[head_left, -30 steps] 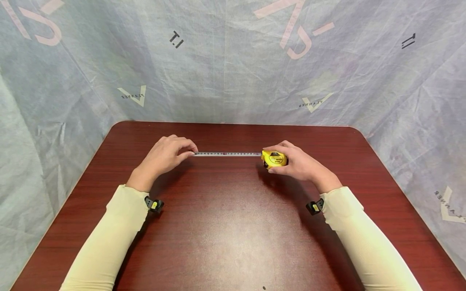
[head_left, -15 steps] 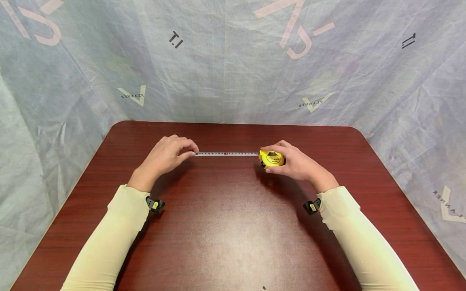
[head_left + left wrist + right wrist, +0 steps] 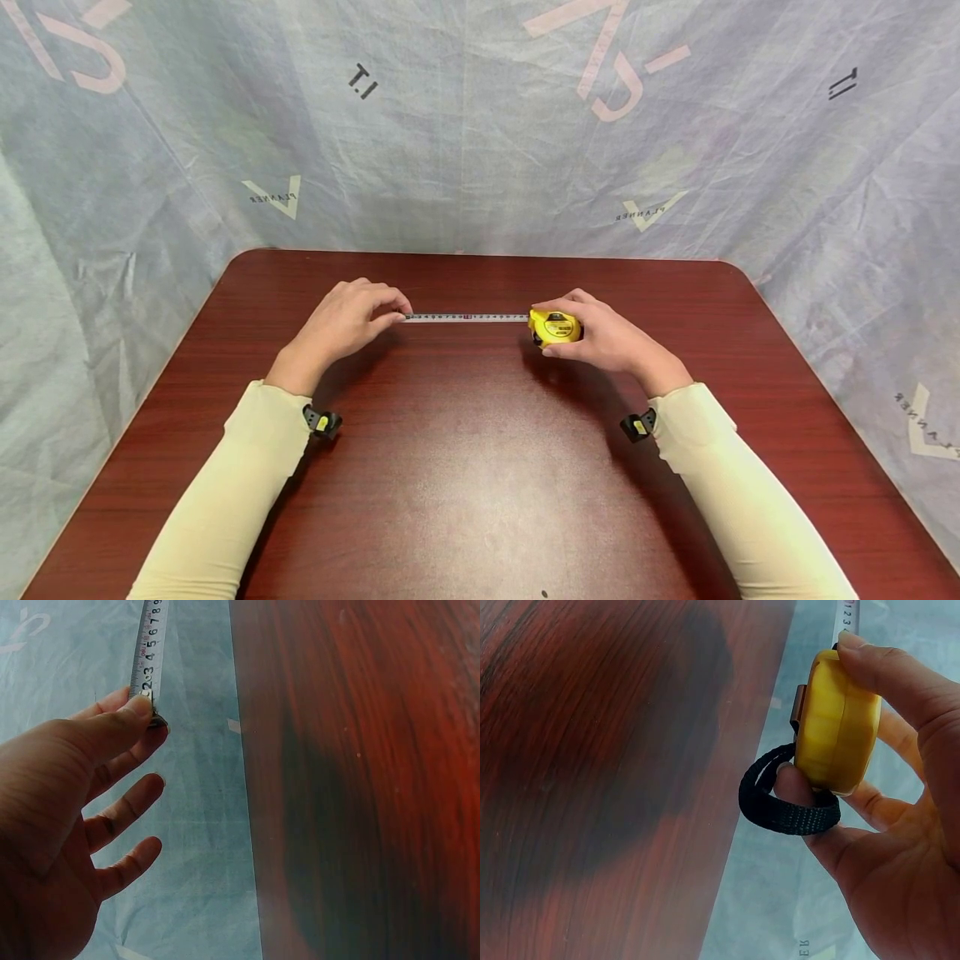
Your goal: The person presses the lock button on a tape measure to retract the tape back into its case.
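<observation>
A yellow tape measure (image 3: pixel 557 327) is gripped in my right hand (image 3: pixel 611 333), fingers and thumb on opposite edges of its case. From it the white, numbered blade (image 3: pixel 480 318) runs straight across to my left hand (image 3: pixel 341 325). There the thumb and a finger pinch the blade's end, its metal hook (image 3: pixel 156 720) showing just past the thumb in the left wrist view. The other fingers of that hand spread loosely. A black wrist strap (image 3: pixel 787 814) loops from the yellow case, beside a clip (image 3: pixel 798 706), in the right wrist view.
Both hands are over the far part of a dark red wood-grain table (image 3: pixel 465 458). Behind it hangs a grey printed cloth (image 3: pixel 465 150). A black wrist device sits at each cuff, and a small dark speck (image 3: pixel 544 593) marks the near edge.
My right hand has moved left with the tape measure case, and the stretch of blade showing has shortened. My left hand has shifted very slightly right, keeping its pinch.
</observation>
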Motion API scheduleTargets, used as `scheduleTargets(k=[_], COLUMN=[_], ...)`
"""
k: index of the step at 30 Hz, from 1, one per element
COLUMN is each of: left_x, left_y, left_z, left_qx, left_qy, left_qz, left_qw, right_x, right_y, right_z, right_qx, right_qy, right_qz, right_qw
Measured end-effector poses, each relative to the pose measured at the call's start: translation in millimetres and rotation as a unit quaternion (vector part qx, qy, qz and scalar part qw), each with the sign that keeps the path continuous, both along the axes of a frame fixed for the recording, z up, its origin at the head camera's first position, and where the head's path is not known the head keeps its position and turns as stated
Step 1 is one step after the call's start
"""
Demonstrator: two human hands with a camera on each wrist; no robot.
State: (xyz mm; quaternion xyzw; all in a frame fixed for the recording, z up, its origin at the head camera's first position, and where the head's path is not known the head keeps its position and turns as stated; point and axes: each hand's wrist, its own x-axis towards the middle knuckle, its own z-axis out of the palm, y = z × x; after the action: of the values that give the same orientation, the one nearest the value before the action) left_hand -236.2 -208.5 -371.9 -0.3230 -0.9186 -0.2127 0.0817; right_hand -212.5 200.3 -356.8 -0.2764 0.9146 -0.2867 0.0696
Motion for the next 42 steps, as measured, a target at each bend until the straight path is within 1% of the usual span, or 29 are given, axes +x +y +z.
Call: scheduleTargets(k=[6,11,22,31,38,42], left_x=[-1.2,-1.3,-0.8,-0.2,-0.9,-0.5], left_y=[1.9,4.4,9.7,13.3,16.0,18.0], left_z=[-1.0,-0.6,-0.9,-1.9,-2.4,-1.4], left_qx=[-0.002,-0.004,-0.003,-0.004,-0.005,-0.009], left_qy=[0.001,-0.004,0.001,0.003,0.002,-0.002], left_qz=[0.0,0.0,-0.01,0.004,0.0,0.003], left_qw=[1.0,1.0,0.9999,1.0,1.0,1.0], right_x=[0.5,0.3,0.8,0.9,1.1,0.7], right_y=[-2,-4,-7,-11,-13,-14], right_z=[-0.4,-0.8,-1.2,-1.0,-0.3,-0.5], right_qx=[-0.005,-0.006,-0.004,-0.006,-0.011,-0.01], right_qy=[0.002,0.004,-0.006,0.002,-0.007,-0.007], right_qz=[0.004,0.006,0.002,0.005,0.002,0.002], right_qw=[1.0,1.0,1.0,1.0,0.9999,0.9999])
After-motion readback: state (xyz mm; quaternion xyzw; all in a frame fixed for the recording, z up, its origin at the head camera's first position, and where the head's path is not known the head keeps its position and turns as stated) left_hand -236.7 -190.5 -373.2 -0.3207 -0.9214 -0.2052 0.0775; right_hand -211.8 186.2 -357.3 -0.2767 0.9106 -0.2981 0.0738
